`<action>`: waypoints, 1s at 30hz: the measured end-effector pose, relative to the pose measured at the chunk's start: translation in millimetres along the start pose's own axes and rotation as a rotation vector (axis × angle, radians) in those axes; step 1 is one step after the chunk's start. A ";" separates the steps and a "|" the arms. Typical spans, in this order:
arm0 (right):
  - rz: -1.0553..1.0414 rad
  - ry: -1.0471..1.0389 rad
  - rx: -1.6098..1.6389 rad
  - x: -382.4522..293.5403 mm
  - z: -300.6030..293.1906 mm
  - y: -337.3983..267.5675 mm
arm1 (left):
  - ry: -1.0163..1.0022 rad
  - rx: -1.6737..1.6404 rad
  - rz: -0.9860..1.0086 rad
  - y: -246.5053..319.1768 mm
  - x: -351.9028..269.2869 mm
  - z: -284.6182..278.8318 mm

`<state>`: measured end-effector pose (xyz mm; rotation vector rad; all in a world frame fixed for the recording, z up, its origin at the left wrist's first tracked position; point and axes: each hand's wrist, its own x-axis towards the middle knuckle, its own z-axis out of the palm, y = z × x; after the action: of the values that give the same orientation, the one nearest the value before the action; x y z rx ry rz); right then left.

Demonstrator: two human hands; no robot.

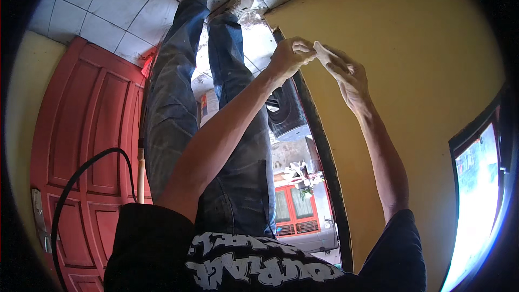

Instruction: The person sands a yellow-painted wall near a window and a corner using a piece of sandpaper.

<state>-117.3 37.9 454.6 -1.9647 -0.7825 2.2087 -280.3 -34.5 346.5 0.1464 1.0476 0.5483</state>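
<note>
My right hand [348, 75] holds a thin, pale, flat piece [323, 53] between thumb and fingers; whether it is paper, cloth or something else is unclear. Close by on the left is my left hand [292, 56], its fingers curled and their tips at the edge of the pale piece. Whether they grip it I cannot tell. Both arms reach out over my jeans [239, 162], and the hands meet in front of the yellow wall [405, 69]. Part of the right fingers is hidden behind the piece.
A red panelled door [93, 129] is on the left, with a black cable [67, 194] and a wooden pole [141, 174] nearby. A dark door frame [320, 138] borders the yellow wall. Beside my legs lies a black textured object [290, 109]. Stained tiles [117, 4] cover the floor.
</note>
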 end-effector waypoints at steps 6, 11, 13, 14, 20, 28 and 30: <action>-0.157 -0.206 -0.959 -30.0 4.3 -3.5 | -0.044 0.042 -0.044 -20.6 -11.4 -2.1; -0.185 -0.518 -1.863 -79.5 6.7 39.8 | 0.260 0.152 0.154 -26.5 -3.8 -37.4; -0.194 -0.547 -1.869 -104.8 8.1 55.5 | 0.313 0.022 0.233 -29.9 0.3 -47.2; -0.199 -0.571 -1.870 -111.7 7.7 61.2 | 0.306 0.050 0.221 -28.9 2.1 -50.9; -0.208 -0.314 -1.783 -85.1 1.2 102.3 | 0.287 -0.109 0.193 -16.6 -0.3 -45.1; -0.105 -0.382 -1.850 -98.3 3.4 79.9 | 0.250 -0.094 0.199 -27.7 -3.1 -54.8; -0.121 -0.302 -1.802 -89.8 6.2 91.7 | 0.296 -0.189 0.199 -34.3 2.5 -62.3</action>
<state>-83.1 -78.4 497.4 -1.4775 -3.5425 1.5052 -320.1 -71.4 300.6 0.0016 1.2694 0.8652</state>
